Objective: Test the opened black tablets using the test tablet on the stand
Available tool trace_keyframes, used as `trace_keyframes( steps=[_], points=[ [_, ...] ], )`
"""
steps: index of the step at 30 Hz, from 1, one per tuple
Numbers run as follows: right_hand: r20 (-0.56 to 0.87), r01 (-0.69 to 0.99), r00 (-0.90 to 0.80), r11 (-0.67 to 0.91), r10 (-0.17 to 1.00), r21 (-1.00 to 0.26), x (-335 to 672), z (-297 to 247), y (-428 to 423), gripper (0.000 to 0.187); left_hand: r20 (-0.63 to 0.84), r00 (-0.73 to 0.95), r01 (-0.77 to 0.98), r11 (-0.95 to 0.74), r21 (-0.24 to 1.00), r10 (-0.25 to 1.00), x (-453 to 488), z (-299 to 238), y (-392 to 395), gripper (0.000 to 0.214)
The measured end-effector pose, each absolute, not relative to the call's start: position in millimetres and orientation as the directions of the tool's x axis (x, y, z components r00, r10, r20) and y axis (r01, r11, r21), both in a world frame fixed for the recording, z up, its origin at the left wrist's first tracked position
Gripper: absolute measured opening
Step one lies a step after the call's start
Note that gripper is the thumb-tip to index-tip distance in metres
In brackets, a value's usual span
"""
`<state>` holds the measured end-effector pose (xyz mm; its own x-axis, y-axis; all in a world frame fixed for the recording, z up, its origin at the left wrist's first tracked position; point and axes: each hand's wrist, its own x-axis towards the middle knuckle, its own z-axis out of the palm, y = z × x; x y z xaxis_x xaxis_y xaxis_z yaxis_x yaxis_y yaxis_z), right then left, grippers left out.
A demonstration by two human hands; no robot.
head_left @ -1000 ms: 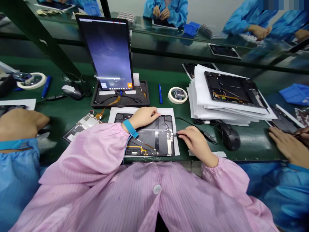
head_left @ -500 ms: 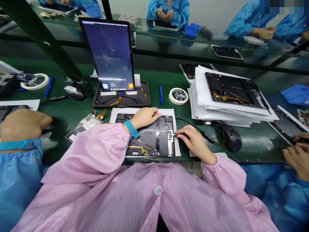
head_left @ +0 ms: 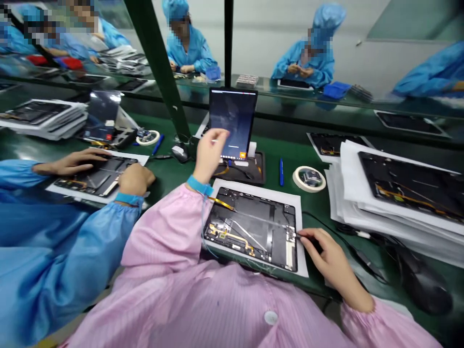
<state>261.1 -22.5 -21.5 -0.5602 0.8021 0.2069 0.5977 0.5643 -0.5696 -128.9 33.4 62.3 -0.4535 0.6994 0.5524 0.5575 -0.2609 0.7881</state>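
Raising the left hand (head_left: pixel 209 155) at about 12 o'clock, fingers spread and gripping nothing, the person holds it clear above an opened tablet housing (head_left: pixel 250 227), which lies on a white sheet (head_left: pixel 301 256) directly ahead. The right hand (head_left: pixel 328 256) sits at about 3 o'clock, its thumb and forefinger pressed together at the housing's right edge beside a small circuit board (head_left: pixel 290 246) (whether they pinch something thin there, I cannot tell).

As things lie, the housing's insides are exposed, with a gold flex cable (head_left: pixel 232 237) seated at its lower left and an amber ribbon (head_left: pixel 223 203) running off its upper-left corner. No cover is on the housing, so that much remains open. At 2 o'clock, a paper stack (head_left: pixel 348 212) carries another opened tablet (head_left: pixel 409 188). Behind the work, an upright tablet (head_left: pixel 232 121) stands in a black tray (head_left: pixel 258 169), with a masking tape roll (head_left: pixel 309 179) beside it. A co-worker's hands (head_left: pixel 68 162) work at 9 o'clock.
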Motion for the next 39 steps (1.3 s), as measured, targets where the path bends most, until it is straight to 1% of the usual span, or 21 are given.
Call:
trace_keyframes(
  steps=[2, 3, 4, 5, 7, 9, 12, 15, 16, 18, 21, 23, 26, 29, 33, 39],
  points=[
    [0.207, 0.6, -0.564, 0.569, 0.799, -0.562, 262, -23, -21, 0.02, 0.438, -0.61, 0.52, -0.084, 0.85, 0.66, -176, 56, 43, 0.029],
    [0.205, 0.604, -0.565, 0.57, 0.799, -0.557, 261, -23, -20, 0.02, 0.348, -0.645, 0.504, 0.036, 0.863, 0.681, -195, 49, 48, 0.031],
    [0.201, 0.609, -0.566, 0.569, 0.8, -0.552, 261, -23, -20, 0.021, 0.259, -0.626, 0.501, 0.125, 0.856, 0.735, -208, 41, 53, 0.032],
    [0.195, 0.616, -0.564, 0.566, 0.802, -0.548, 261, -23, -20, 0.021, 0.2, -0.58, 0.525, 0.175, 0.833, 0.79, -217, 33, 56, 0.03],
    [0.184, 0.629, -0.557, 0.557, 0.81, -0.542, 261, -22, -19, 0.022, 0.139, -0.487, 0.608, 0.22, 0.763, 0.862, -222, 19, 61, 0.021],
    [0.181, 0.639, -0.549, 0.549, 0.816, -0.539, 261, -22, -19, 0.023, 0.154, -0.454, 0.681, 0.23, 0.695, 0.878, -218, 12, 63, 0.017],
    [0.184, 0.644, -0.544, 0.547, 0.819, -0.534, 262, -22, -19, 0.024, 0.189, -0.486, 0.705, 0.256, 0.661, 0.853, -210, 12, 60, 0.021],
    [0.183, 0.648, -0.542, 0.547, 0.82, -0.53, 262, -22, -19, 0.026, 0.312, -0.528, 0.751, 0.263, 0.606, 0.79, -197, 20, 49, 0.027],
    [0.184, 0.65, -0.541, 0.547, 0.821, -0.528, 262, -22, -18, 0.027, 0.363, -0.514, 0.782, 0.251, 0.57, 0.777, -191, 23, 45, 0.027],
    [0.186, 0.653, -0.538, 0.547, 0.822, -0.524, 262, -22, -17, 0.027, 0.416, -0.425, 0.845, 0.188, 0.501, 0.804, -175, 29, 35, 0.026],
    [0.195, 0.654, -0.535, 0.549, 0.822, -0.52, 263, -24, -16, 0.028, 0.403, -0.262, 0.89, 0.057, 0.453, 0.877, -151, 32, 26, 0.027],
    [0.201, 0.652, -0.532, 0.549, 0.823, -0.522, 263, -24, -16, 0.029, 0.413, -0.214, 0.902, 0.018, 0.43, 0.885, -141, 31, 24, 0.034],
    [0.21, 0.649, -0.53, 0.553, 0.821, -0.523, 263, -24, -17, 0.029, 0.452, -0.209, 0.924, 0.022, 0.383, 0.867, -136, 27, 28, 0.042],
    [0.216, 0.65, -0.529, 0.556, 0.82, -0.518, 262, -22, -17, 0.028, 0.476, -0.21, 0.938, 0.04, 0.343, 0.854, -140, 22, 35, 0.045],
    [0.226, 0.649, -0.53, 0.562, 0.817, -0.513, 261, -21, -17, 0.027, 0.459, -0.201, 0.944, 0.045, 0.328, 0.866, -147, 18, 41, 0.045],
    [0.219, 0.644, -0.539, 0.565, 0.814, -0.515, 261, -20, -18, 0.026, 0.475, -0.184, 0.951, 0.033, 0.309, 0.86, -148, 15, 40, 0.05]
  ],
)
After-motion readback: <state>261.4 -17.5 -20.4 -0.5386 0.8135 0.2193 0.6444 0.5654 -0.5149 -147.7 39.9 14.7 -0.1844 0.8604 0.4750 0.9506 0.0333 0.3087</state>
